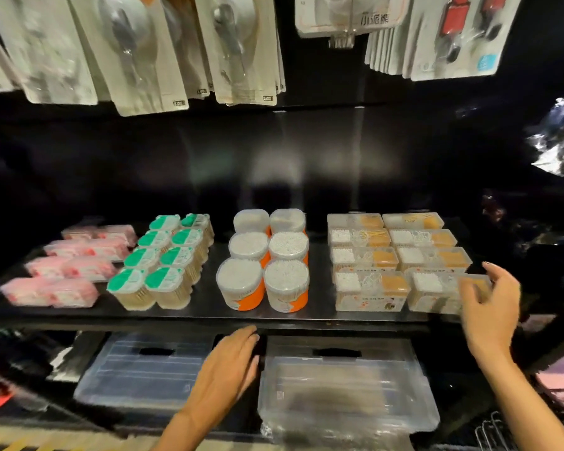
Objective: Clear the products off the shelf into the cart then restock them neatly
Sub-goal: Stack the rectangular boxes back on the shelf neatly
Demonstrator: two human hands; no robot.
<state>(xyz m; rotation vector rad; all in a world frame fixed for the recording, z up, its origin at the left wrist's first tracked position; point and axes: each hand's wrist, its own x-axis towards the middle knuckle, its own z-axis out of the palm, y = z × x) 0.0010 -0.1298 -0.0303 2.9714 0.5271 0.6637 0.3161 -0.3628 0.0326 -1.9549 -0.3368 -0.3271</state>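
Right hand [489, 307], right of frame: arm reaching up, fingers spread and loosely bent around the end of the front-right clear box [437, 292]; firm grip cannot be confirmed. Left hand [232, 362], lower centre: palm down, fingers straight, tips at the shelf [192, 315] front edge. Products stand in rows across mid-frame.

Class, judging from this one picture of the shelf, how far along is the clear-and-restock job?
Done, apparently: the shelf holds tidy rows of pink packs, green-lidded tubs, round orange tubs and clear boxes. Whether clearing came first cannot be told. In hand: the right hand touches the front right box, fingers spread. The left hand hangs open below the shelf edge. Left: little beyond final straightening.
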